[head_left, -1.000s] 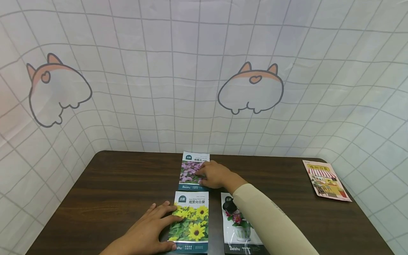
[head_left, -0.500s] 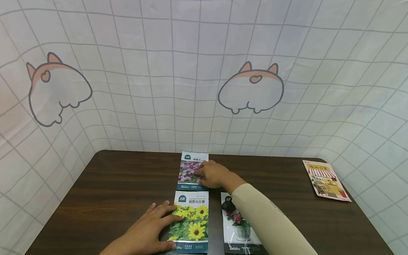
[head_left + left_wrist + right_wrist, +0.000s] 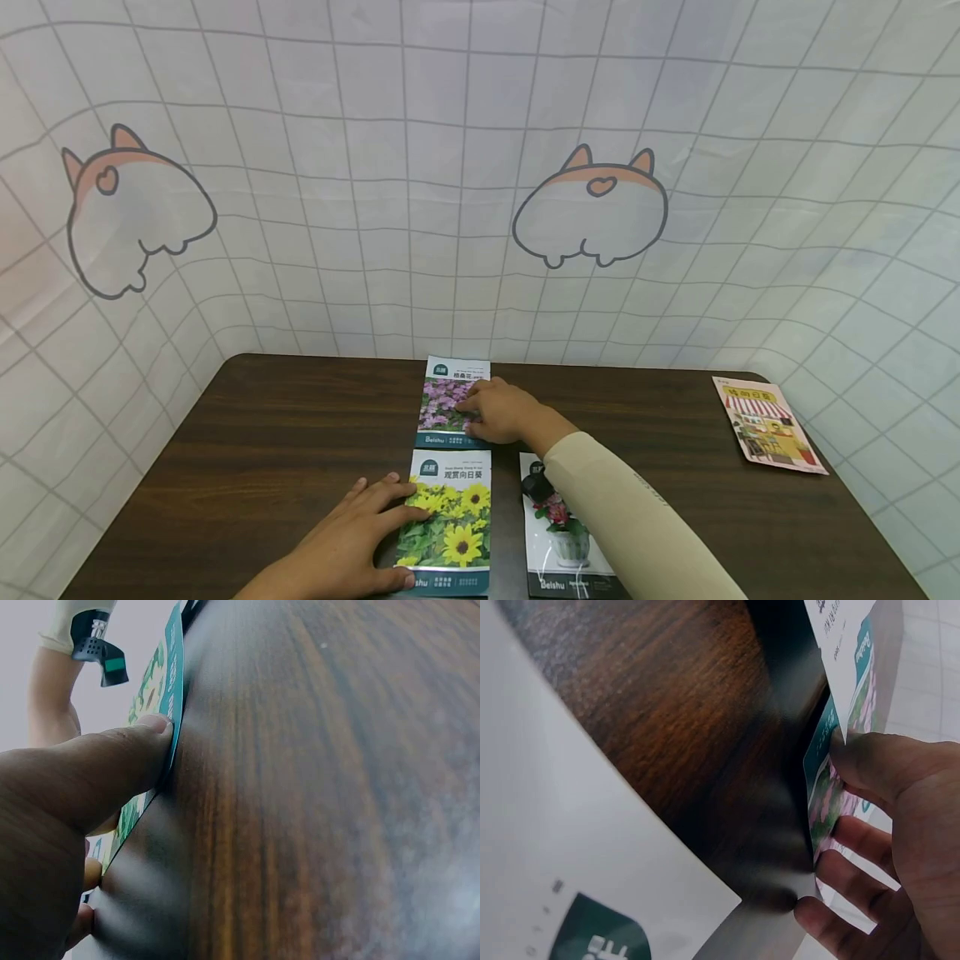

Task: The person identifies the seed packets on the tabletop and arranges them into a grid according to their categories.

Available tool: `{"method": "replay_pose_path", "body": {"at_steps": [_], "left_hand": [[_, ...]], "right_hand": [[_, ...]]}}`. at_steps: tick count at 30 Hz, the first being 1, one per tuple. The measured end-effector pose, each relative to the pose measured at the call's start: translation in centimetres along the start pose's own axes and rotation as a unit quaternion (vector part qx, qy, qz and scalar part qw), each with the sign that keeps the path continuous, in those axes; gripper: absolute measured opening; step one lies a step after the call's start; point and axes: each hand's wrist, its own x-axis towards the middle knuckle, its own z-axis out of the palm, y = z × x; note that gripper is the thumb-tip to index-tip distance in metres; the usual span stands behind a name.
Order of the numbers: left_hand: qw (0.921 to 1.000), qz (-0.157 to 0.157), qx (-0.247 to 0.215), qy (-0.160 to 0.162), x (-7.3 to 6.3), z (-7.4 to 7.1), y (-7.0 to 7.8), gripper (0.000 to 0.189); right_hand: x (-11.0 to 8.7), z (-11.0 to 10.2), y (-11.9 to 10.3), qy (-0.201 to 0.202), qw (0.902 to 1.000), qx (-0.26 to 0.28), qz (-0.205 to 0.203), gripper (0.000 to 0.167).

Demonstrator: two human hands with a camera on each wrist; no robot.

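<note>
A seed packet with yellow sunflowers (image 3: pixel 463 533) lies flat at the near middle of the table. My left hand (image 3: pixel 348 533) rests on its left edge, fingers spread; in the left wrist view the thumb (image 3: pixel 112 765) presses the packet's teal bottom band. Directly beyond it, almost edge to edge, lies a seed packet with purple flowers (image 3: pixel 442 404). My right hand (image 3: pixel 510 412) touches that packet's right side with loosely bent fingers. In the right wrist view, the thumb and fingertips (image 3: pixel 829 922) lie along the purple packet's side, not wrapped round it.
A white packet with a potted flower (image 3: pixel 566 550) lies at the near right, partly hidden under the right sleeve (image 3: pixel 637 517). A pink packet with a striped awning (image 3: pixel 768 425) lies near the table's right edge. A white grid-patterned curtain (image 3: pixel 450 208) surrounds the dark wooden table (image 3: pixel 300 433).
My right hand and the purple-flower packet have shifted slightly left, closer in line with the sunflower packet. My left hand and the sunflower packet have stayed in place.
</note>
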Motion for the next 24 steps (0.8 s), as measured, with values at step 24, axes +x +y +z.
{"method": "replay_pose_path", "body": {"at_steps": [24], "left_hand": [[0.9999,-0.006,-0.005,-0.007,-0.02,-0.11,0.04,0.070]], "right_hand": [[-0.26,0.33,-0.10,0.020,0.9997,0.009,-0.011,0.045]]}}
